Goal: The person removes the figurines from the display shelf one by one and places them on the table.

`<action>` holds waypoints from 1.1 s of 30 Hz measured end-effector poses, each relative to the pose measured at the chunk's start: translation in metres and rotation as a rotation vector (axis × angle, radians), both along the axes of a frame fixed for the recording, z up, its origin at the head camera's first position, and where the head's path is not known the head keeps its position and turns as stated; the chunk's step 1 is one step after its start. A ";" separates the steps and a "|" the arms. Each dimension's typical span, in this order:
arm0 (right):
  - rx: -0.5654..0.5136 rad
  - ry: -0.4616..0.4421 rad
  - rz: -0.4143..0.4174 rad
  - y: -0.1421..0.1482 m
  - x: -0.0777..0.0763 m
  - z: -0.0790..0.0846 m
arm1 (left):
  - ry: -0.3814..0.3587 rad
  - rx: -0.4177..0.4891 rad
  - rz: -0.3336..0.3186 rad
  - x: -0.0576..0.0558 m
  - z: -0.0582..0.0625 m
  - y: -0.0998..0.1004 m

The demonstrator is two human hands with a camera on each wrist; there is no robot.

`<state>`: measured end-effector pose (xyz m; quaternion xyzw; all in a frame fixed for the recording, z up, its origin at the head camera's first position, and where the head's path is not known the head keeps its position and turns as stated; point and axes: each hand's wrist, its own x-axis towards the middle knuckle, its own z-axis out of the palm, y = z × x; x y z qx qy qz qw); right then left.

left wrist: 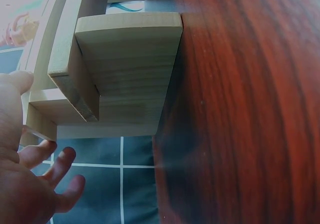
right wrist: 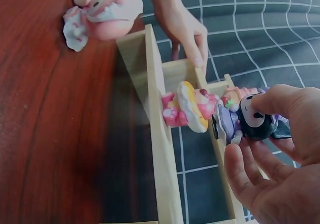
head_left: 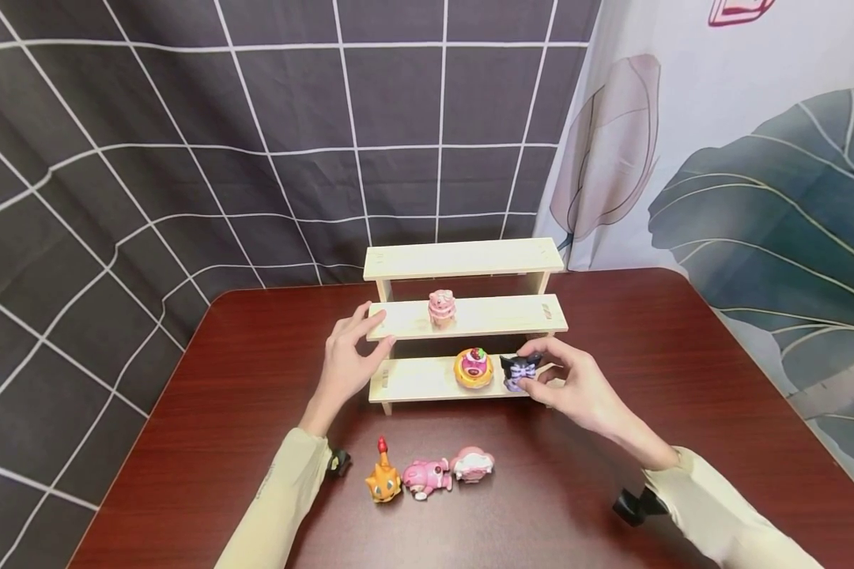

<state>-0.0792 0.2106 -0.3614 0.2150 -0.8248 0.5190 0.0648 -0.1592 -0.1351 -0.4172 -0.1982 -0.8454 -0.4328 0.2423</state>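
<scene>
Black figurine held near-vertical, ears up, in right hand

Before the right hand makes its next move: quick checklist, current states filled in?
1. Grip: right hand pinching the black-and-purple toy figure: ok.
2. Base resting on the pale wooden bottom shelf: not ok; the right wrist view shows a gap.
3. Neighbour clearance: pink figure in a round yellow ring apart from the held one: ok, though the head view's gap is narrow.
4. Left hand touching the left end of the pale wooden middle shelf: ok.
5. How firmly that hand braces it: cannot tell.
6. Small pink swirled figure upright on the middle shelf: ok.
</scene>
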 end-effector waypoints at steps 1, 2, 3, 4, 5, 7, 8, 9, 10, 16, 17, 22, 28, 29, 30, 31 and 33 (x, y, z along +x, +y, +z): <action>0.004 0.009 0.002 0.000 0.001 -0.001 | -0.001 0.000 0.001 0.000 0.000 0.000; 0.006 0.015 0.004 0.000 0.002 -0.002 | -0.002 -0.001 0.001 0.000 0.000 0.000; 0.003 0.014 0.009 0.000 0.003 -0.003 | -0.003 -0.001 0.001 0.000 0.000 0.000; -0.001 0.011 0.013 0.000 0.004 -0.004 | -0.004 -0.001 0.002 0.000 0.001 0.000; -0.006 0.010 0.015 0.000 0.005 -0.005 | -0.003 -0.002 0.002 0.000 0.001 0.000; -0.014 0.007 0.019 0.000 0.007 -0.008 | -0.001 -0.002 0.002 0.001 0.001 0.000; -0.015 0.008 0.020 0.000 0.008 -0.009 | 0.001 -0.002 0.002 0.001 0.001 0.001; -0.017 0.009 0.022 0.000 0.009 -0.010 | 0.002 -0.002 0.003 0.001 0.001 0.001; -0.019 0.013 0.025 0.000 0.009 -0.011 | 0.004 -0.002 0.003 0.001 0.002 0.001; -0.007 0.033 0.039 0.000 0.015 -0.016 | -0.003 -0.001 0.005 0.001 0.001 0.001; -0.004 0.034 0.038 0.000 0.015 -0.017 | -0.003 -0.001 0.004 0.001 0.001 0.001; -0.019 0.031 0.054 0.000 0.020 -0.019 | -0.002 0.003 0.001 0.002 0.001 0.001; -0.052 0.022 0.098 0.000 0.024 -0.024 | -0.006 0.002 0.001 0.002 0.001 0.000; -0.051 0.018 0.100 0.000 0.024 -0.025 | -0.007 0.003 0.002 0.002 0.001 0.000; -0.049 0.015 0.101 0.001 0.025 -0.025 | -0.006 0.002 0.001 0.002 0.001 0.000; -0.045 0.011 0.100 0.001 0.026 -0.026 | -0.006 0.002 0.001 0.002 0.002 0.001; -0.038 0.005 0.100 0.001 0.027 -0.028 | -0.009 0.001 0.000 0.002 0.002 0.001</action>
